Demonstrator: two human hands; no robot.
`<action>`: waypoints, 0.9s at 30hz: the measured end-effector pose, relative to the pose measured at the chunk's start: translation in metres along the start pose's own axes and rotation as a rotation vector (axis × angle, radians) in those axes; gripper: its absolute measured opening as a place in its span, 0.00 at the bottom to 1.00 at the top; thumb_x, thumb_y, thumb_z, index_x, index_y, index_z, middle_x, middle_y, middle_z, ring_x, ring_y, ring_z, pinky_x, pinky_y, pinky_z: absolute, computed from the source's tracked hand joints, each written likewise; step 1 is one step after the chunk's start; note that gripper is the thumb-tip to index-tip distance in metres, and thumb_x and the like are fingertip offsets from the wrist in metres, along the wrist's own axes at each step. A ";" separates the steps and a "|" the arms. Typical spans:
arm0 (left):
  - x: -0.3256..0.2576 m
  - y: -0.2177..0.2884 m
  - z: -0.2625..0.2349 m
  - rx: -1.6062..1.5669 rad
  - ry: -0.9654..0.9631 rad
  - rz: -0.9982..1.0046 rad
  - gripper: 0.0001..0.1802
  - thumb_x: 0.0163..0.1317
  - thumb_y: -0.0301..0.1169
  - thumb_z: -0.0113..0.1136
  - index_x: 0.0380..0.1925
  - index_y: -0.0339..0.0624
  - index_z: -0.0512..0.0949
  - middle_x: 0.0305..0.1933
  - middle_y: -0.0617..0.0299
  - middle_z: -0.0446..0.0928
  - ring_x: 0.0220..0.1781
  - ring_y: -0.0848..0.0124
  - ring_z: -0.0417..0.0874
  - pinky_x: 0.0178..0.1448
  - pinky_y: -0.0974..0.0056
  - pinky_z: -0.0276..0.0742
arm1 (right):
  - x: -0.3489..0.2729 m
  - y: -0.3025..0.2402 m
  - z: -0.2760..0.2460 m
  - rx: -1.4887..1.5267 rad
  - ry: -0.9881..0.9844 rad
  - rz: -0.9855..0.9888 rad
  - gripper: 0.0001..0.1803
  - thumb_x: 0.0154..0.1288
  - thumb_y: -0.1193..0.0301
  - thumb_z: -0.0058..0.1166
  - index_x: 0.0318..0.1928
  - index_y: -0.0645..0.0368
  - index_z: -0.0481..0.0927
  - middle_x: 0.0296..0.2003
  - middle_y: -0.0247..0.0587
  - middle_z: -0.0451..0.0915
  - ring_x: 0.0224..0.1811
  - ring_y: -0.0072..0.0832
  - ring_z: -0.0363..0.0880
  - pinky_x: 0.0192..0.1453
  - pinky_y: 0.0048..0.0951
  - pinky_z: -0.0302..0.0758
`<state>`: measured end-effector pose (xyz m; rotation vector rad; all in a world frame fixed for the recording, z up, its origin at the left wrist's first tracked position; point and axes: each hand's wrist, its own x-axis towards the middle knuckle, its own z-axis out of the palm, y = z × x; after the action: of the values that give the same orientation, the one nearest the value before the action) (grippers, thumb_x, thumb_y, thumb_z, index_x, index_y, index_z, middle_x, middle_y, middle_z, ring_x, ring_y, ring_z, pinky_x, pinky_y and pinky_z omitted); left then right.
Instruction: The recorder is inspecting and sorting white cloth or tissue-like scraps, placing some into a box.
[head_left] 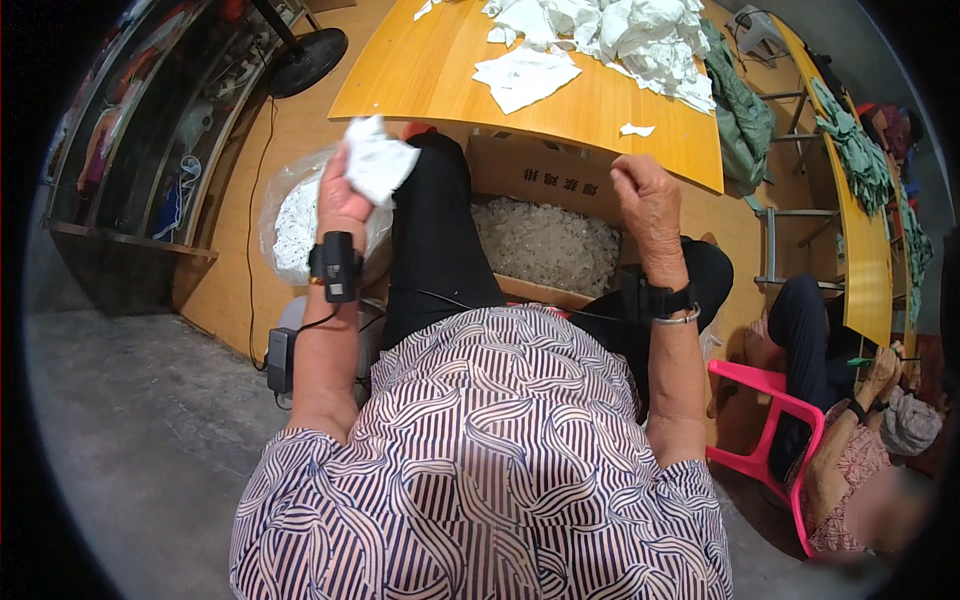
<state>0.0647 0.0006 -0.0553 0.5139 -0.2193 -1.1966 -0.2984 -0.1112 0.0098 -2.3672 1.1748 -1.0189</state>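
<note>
My left hand (343, 192) is closed on a small white cloth piece (381, 163) with faint marks, held up over the left knee, just off the table's near left corner. My right hand (645, 195) hangs by the table's near edge, its fingers curled and thumb against them. Whatever it may pinch is hidden. Beyond both hands, a heap of crumpled white cloth pieces (640, 40) covers the far part of the yellow wooden table (420, 75). One flat white piece (527, 78) lies in front of the heap, and a small scrap (637, 130) rests near the right edge.
Between my legs stands a cardboard box (540, 175) full of greyish clippings (550, 240). A clear plastic bag (295, 225) of white pieces sits on the left. Shelves (150, 130) line the left wall. At right, another person (850, 450) works beside a pink stool (770, 420).
</note>
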 end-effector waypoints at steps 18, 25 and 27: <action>-0.041 -0.004 -0.122 -0.026 0.785 -0.078 0.21 0.57 0.32 0.53 0.48 0.38 0.61 0.50 0.45 0.65 0.48 0.46 0.71 0.49 0.50 0.73 | 0.059 -0.036 0.042 -0.377 -0.070 -0.433 0.10 0.43 0.69 0.60 0.26 0.56 0.73 0.25 0.38 0.69 0.31 0.34 0.68 0.34 0.34 0.64; -0.055 -0.039 -0.031 0.018 0.238 -0.126 0.16 0.57 0.29 0.54 0.46 0.37 0.71 0.32 0.50 0.77 0.40 0.50 0.78 0.45 0.52 0.76 | 0.057 -0.039 0.071 -0.405 -0.051 -0.501 0.06 0.47 0.71 0.54 0.29 0.56 0.73 0.25 0.34 0.69 0.32 0.33 0.68 0.33 0.31 0.64; -0.061 -0.049 0.016 0.089 0.039 -0.205 0.17 0.58 0.30 0.52 0.47 0.35 0.70 0.36 0.48 0.77 0.44 0.49 0.77 0.48 0.52 0.75 | 0.044 -0.027 0.072 -0.337 -0.023 -0.520 0.04 0.47 0.74 0.51 0.28 0.55 0.74 0.26 0.33 0.70 0.31 0.33 0.67 0.33 0.32 0.63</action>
<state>-0.0049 0.0401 -0.0588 0.6487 -0.1907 -1.3790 -0.2134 -0.1322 -0.0056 -3.0433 0.7805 -0.9928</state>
